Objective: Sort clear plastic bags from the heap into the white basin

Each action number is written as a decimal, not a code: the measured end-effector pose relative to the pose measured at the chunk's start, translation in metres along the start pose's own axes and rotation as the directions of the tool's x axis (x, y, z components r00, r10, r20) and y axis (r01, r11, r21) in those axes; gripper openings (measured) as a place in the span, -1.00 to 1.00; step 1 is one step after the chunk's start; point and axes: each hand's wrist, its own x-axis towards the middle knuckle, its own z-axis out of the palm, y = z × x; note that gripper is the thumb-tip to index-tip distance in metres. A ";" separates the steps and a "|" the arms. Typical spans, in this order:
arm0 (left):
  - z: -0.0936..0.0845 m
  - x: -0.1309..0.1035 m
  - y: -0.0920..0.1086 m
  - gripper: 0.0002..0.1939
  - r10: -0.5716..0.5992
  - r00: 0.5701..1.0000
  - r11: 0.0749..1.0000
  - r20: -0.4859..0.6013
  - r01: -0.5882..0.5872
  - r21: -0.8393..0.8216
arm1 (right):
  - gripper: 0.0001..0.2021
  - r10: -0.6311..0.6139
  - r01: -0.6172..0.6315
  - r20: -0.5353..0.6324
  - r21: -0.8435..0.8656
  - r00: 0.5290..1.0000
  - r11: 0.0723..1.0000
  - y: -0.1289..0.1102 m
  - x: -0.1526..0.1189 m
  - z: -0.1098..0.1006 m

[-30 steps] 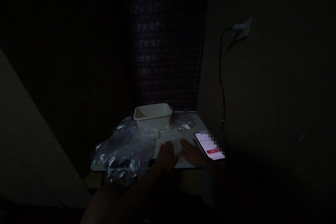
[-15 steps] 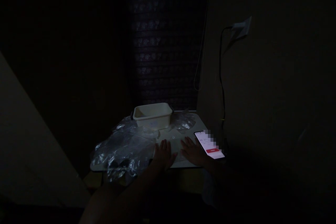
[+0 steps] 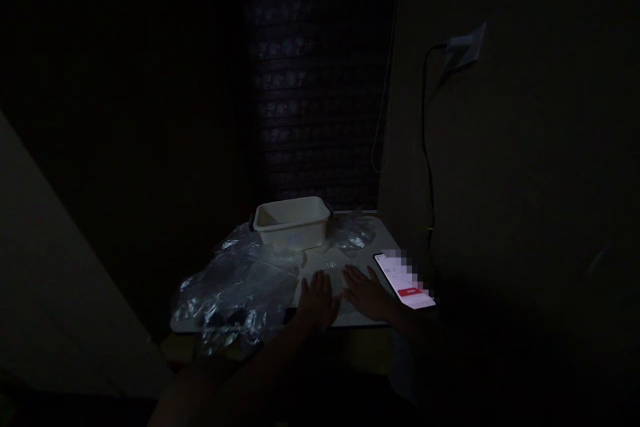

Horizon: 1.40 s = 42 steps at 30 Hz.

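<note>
My left hand [image 3: 317, 301] is palm down at the near part of a small pale table [image 3: 385, 240], fingers stretched out. Close beside it on the right, my right hand [image 3: 368, 295] also lies flat with its fingers spread, pointing inward. What seems to be a thin clear plastic sheet or bag [image 3: 330, 265] shows just beyond my fingertips; in the dark I cannot tell how far it reaches under the palms. Left of my left hand lies a heap of crumpled clear plastic bags [image 3: 240, 280], partly hanging over the near edge.
A cream plastic basin [image 3: 295, 233] with dark handles stands at the back of the table, with more clear plastic [image 3: 355, 233] to its right. A lit phone [image 3: 407, 283] lies by the right edge. A black cord [image 3: 425, 140] hangs from the wall outlet [image 3: 467, 47].
My left hand has slid slightly right, nearer to my right hand, which has stayed almost in place. The view has shifted a little.
</note>
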 end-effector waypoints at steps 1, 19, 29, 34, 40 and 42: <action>0.000 0.000 0.000 -0.40 -0.009 1.000 1.000 -0.002 0.009 0.001 | -0.48 0.015 -0.015 0.000 -0.002 1.000 1.000 0.000 0.000 0.000; 0.003 0.003 -0.004 -0.36 0.011 1.000 1.000 -0.018 -0.011 -0.013 | -0.47 0.125 -0.124 0.032 -0.027 0.992 0.992 -0.004 -0.004 -0.007; 0.003 0.003 -0.005 -0.39 0.009 1.000 1.000 -0.025 -0.010 -0.018 | -0.47 0.153 -0.152 0.047 -0.041 0.987 0.988 -0.003 -0.004 -0.004; 0.005 0.001 -0.004 -0.38 0.010 0.998 1.000 -0.062 -0.010 -0.005 | -0.48 0.154 -0.152 0.034 -0.048 0.987 0.987 -0.004 -0.005 -0.004; 0.003 0.002 -0.004 -0.39 0.003 0.999 1.000 -0.037 -0.004 -0.022 | -0.48 0.144 -0.143 0.027 -0.038 0.989 0.989 -0.004 -0.005 -0.005; 0.003 0.002 -0.004 -0.38 0.003 0.999 1.000 -0.041 -0.004 -0.026 | -0.48 0.148 -0.147 0.033 -0.037 0.988 0.988 -0.004 -0.005 -0.006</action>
